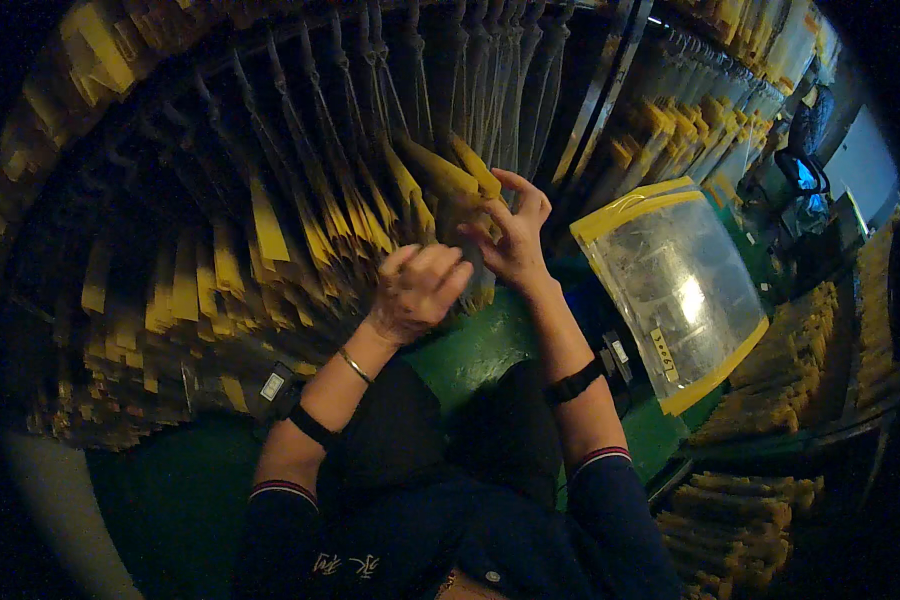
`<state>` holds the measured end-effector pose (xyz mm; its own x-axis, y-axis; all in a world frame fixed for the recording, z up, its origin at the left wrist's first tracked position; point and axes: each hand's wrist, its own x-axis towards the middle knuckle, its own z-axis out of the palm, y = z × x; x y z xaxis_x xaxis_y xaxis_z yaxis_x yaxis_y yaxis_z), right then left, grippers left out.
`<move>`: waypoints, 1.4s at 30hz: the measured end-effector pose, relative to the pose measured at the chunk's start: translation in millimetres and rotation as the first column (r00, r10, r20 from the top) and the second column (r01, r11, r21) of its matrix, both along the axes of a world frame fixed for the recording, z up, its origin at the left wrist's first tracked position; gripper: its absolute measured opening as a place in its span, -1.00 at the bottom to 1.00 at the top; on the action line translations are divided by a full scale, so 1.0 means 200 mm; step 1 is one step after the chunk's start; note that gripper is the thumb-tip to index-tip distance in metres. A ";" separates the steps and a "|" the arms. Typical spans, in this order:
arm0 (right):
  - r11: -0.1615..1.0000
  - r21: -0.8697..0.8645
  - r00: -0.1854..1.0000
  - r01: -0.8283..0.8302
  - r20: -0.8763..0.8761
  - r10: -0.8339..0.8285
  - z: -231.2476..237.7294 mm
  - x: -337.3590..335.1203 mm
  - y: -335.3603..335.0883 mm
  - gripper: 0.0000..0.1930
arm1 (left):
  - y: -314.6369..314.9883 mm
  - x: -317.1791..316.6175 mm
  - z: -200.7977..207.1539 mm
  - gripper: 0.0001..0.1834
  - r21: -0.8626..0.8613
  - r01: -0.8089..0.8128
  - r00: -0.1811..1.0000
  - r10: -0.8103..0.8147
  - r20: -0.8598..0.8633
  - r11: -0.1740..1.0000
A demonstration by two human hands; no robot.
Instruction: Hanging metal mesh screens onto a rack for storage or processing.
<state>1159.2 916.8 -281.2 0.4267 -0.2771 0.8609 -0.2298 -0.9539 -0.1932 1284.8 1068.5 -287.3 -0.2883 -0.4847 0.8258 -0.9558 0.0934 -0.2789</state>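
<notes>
Grasping one yellow-edged pouch (474,167) — right fingers (533,200), left fingers (438,268) curled — hold unclear, one transparent envelope (705,270) nearby.

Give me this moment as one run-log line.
right hand: touching hanging yellow piece | left hand: blurred, grip unclear | clear yellow-edged pouch: to right hand's right

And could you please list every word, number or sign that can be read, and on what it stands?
Described, not copied:
Clear pouch with yellow edges: dark marking on a small yellow label.
Navy shirt: pale characters on the chest.
Left forearm's device: white label, too small to read.
Right forearm's device: white label, too small to read.
Hanging yellow pieces: nothing readable.
</notes>
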 end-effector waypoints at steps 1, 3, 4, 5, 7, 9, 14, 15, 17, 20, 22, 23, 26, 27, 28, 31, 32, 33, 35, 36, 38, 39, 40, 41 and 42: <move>1.000 0.006 0.999 -0.013 0.039 0.013 0.00 0.00 0.00 -0.68 | -0.01 -0.02 0.03 -0.74 0.087 0.081 0.986 -0.092 0.135 0.993; 1.000 -0.014 0.999 0.017 0.031 -0.016 -0.01 0.00 -0.01 -0.67 | -0.06 -0.02 0.00 -0.75 0.199 -0.039 0.992 0.015 0.122 0.979; 0.998 -0.034 0.999 0.045 0.023 -0.044 -0.01 0.00 -0.01 -0.66 | -0.08 -0.02 -0.03 -0.76 0.309 -0.156 0.985 0.124 0.120 0.938; 0.998 -0.035 0.999 0.046 0.024 -0.045 -0.02 0.00 -0.02 -0.66 | -0.08 0.01 -0.08 -0.78 0.254 -0.228 0.966 0.186 0.179 0.940; 0.994 -0.016 0.992 0.113 0.067 -0.111 -0.02 0.00 -0.03 -0.69 | -0.03 0.09 -0.14 -0.79 0.211 -0.259 0.959 0.224 0.174 0.943; 0.993 -0.003 0.990 0.117 0.084 -0.116 -0.02 0.00 -0.03 -0.70 | 0.02 0.11 -0.13 -0.80 0.151 -0.289 0.953 0.268 0.143 0.946; 0.995 0.021 0.990 0.099 0.097 -0.101 -0.02 -0.01 -0.03 -0.69 | 0.02 0.08 -0.12 -0.73 0.189 -0.278 0.961 0.268 0.074 0.942; 0.995 0.033 0.992 0.093 0.078 -0.096 -0.03 -0.01 -0.04 -0.69 | 0.01 0.08 -0.12 -0.65 0.172 -0.233 0.972 0.236 0.006 0.957; 0.995 0.047 0.994 0.089 0.060 -0.092 -0.03 -0.01 -0.03 -0.68 | 0.02 0.09 -0.11 -0.61 0.170 -0.225 0.974 0.225 0.018 0.959; 0.998 0.061 0.999 0.005 0.049 -0.008 -0.03 -0.02 -0.02 -0.72 | 0.04 0.08 -0.06 -0.54 0.230 -0.237 0.971 0.221 0.094 0.944; 0.999 0.045 0.999 0.001 0.054 -0.004 -0.04 -0.03 -0.03 -0.76 | 0.04 0.07 -0.05 -0.51 0.288 -0.258 0.963 0.220 0.157 0.922; 0.999 0.046 0.998 0.002 0.058 -0.005 -0.04 -0.03 -0.03 -0.76 | 0.04 0.07 -0.04 -0.54 0.284 -0.241 0.968 0.208 0.144 0.928; 0.999 0.053 0.998 -0.009 0.062 0.006 -0.04 -0.02 -0.01 -0.77 | 0.03 0.07 -0.06 -0.64 0.244 -0.208 0.977 0.189 0.097 0.947; 0.999 0.048 0.997 0.002 0.074 -0.006 -0.04 -0.01 -0.01 -0.75 | 0.02 0.08 -0.08 -0.70 0.207 -0.193 0.981 0.184 0.062 0.959; 0.999 0.043 0.996 0.014 0.087 -0.018 -0.04 -0.01 0.00 -0.73 | 0.02 0.08 -0.11 -0.70 0.207 -0.194 0.981 0.184 0.065 0.959; 0.997 0.031 0.995 0.077 0.068 -0.079 -0.02 -0.02 0.00 -0.68 | 0.02 0.09 -0.15 -0.77 0.053 -0.283 0.958 0.280 0.067 0.958; 0.996 0.032 0.995 0.078 0.066 -0.080 -0.03 -0.03 -0.01 -0.68 | 0.02 0.08 -0.15 -0.77 0.054 -0.283 0.958 0.279 0.066 0.958; 0.994 0.038 0.991 0.106 0.079 -0.109 -0.03 -0.03 -0.02 -0.67 | 0.01 0.07 -0.15 -0.77 0.016 -0.305 0.951 0.303 0.064 0.952; 0.991 0.044 0.987 0.129 0.090 -0.132 -0.04 -0.03 -0.03 -0.66 | -0.01 0.06 -0.14 -0.77 -0.023 -0.332 0.941 0.333 0.060 0.943; 0.988 0.040 0.985 0.148 0.086 -0.151 -0.04 -0.03 -0.03 -0.67 | -0.02 0.05 -0.14 -0.75 -0.035 -0.335 0.941 0.337 0.043 0.941; 0.986 0.032 0.983 0.163 0.080 -0.165 -0.04 -0.02 -0.03 -0.67 | -0.05 0.04 -0.14 -0.71 -0.048 -0.344 0.938 0.345 0.023 0.938; 0.985 0.039 0.982 0.167 0.080 -0.170 -0.04 -0.02 -0.03 -0.67 | -0.07 0.03 -0.15 -0.70 -0.063 -0.350 0.936 0.351 -0.003 0.935; 0.984 0.046 0.981 0.171 0.080 -0.175 -0.04 -0.01 -0.03 -0.67 | -0.07 0.03 -0.15 -0.68 -0.078 -0.357 0.934 0.356 -0.029 0.931; 0.985 0.043 0.982 0.169 0.077 -0.172 -0.04 -0.01 -0.04 -0.67 | -0.07 0.04 -0.15 -0.68 -0.079 -0.359 0.933 0.357 -0.033 0.930; 0.984 0.030 0.981 0.177 0.070 -0.179 -0.04 -0.02 -0.05 -0.69 | -0.07 0.04 -0.15 -0.68 -0.076 -0.360 0.933 0.359 -0.031 0.930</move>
<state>1155.6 907.4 -289.8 0.3055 -0.3636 0.8801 -0.3802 -0.8939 -0.2373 1292.8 1055.0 -317.0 -0.0926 -0.4864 0.8688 -0.9258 -0.2792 -0.2550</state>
